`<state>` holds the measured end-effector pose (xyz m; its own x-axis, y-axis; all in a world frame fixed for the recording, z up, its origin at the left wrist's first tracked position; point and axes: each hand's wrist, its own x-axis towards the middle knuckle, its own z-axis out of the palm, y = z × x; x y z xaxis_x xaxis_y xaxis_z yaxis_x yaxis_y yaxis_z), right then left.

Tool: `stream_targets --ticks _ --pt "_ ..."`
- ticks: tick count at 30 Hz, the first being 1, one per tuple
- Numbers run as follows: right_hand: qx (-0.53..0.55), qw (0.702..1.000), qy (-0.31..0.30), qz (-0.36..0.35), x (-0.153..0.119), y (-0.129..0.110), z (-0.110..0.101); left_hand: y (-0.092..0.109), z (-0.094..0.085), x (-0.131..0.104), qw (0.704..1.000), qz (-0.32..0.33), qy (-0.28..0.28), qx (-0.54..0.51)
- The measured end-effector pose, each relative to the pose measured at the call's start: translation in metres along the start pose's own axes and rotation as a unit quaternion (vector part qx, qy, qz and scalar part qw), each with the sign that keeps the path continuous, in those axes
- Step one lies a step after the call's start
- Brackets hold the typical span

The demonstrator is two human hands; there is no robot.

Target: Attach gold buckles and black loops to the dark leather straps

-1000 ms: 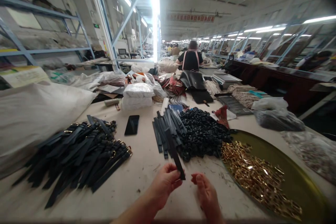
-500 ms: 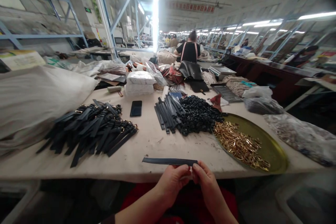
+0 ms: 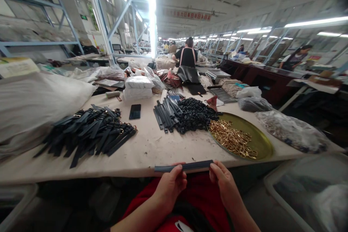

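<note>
A dark leather strap stretches level between my hands, just over the table's front edge. My left hand pinches it near the left part, with a short end sticking out past the thumb. At the strap's right end, my right hand grips the tip between thumb and fingers. Beyond my hands lie a stack of flat dark straps and a heap of small black loops. Gold metal hardware is piled on a round yellow-green tray to the right.
On the left, a pile of straps with gold buckles sits by a large pale cloth bundle. A phone lies mid-table. Plastic bags stand at the right. Farther back, a person faces away.
My left hand has slid along the strap away from the right hand, so they are farther apart. The strap has moved slightly right in view; the camera has turned a little right.
</note>
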<state>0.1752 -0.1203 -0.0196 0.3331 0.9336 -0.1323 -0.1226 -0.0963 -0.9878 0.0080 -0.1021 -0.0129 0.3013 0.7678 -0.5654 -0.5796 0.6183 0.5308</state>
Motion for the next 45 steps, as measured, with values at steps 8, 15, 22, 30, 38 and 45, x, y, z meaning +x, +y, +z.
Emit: stream_targets --ticks 8,15,22,30,38,45 --pt "0.0 1.0 -0.002 -0.006 0.06 -0.003 -0.019 0.002 0.015 -0.002 0.937 0.097 -0.174 0.285" --pt "-0.035 0.998 -0.036 0.03 0.12 0.006 -0.006 0.022 0.063 0.066 0.963 -0.146 -0.16 0.157" --pt "-0.09 0.996 -0.008 0.0 0.181 0.018 0.001 0.029 0.094 0.126 0.981 -0.153 -0.039 0.111" --pt "-0.208 0.972 0.067 -0.086 0.198 0.028 0.005 0.033 0.092 0.159 0.985 -0.154 0.006 0.083" --pt "-0.233 0.956 0.125 -0.126 0.206 0.023 0.001 0.033 0.082 0.166 0.984 -0.123 0.009 0.127" --pt "-0.366 0.906 0.025 -0.21 0.24 0.013 -0.004 0.031 0.065 0.149 0.98 -0.102 -0.021 0.167"
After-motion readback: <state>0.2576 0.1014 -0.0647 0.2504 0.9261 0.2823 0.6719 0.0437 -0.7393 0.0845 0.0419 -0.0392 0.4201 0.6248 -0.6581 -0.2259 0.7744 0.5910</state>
